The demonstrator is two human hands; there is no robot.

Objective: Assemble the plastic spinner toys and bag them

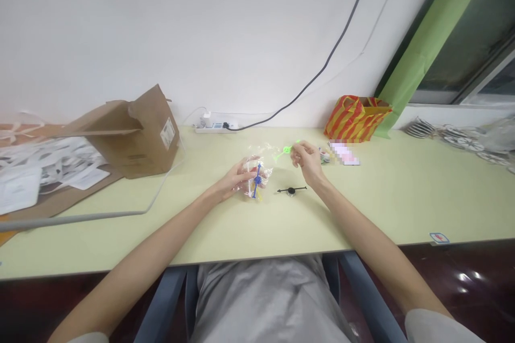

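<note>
**Left hand** (pixel 237 178): closed loosely round a clear plastic bag (pixel 263 156). My fingers curl over its near side. The bag sits on the table (pixel 241 236), mid-desk, straight ahead of me. Inside is a blue plastic piece (pixel 257 178) on a thin stem, plus something yellow too small to tell.

**Right hand** (pixel 309 161): thumb and forefinger pinched on a green plastic piece (pixel 287 149), held just above the table beside the bag. The wrist is lifted and the forearm comes in low from the right.

**Handling, as I judge it:** the pieces are featherlight, stiff but thin, and likely to snap at the stem, so they are best held at the thicker hub. The bag is soft, slick and crinkly.

**Black piece** (pixel 292 190): flat on the table between my hands, touching neither.

**Further out:** cardboard box (pixel 137 134) to the left; power strip (pixel 215 127) and striped bag (pixel 356 117) against the wall.
</note>
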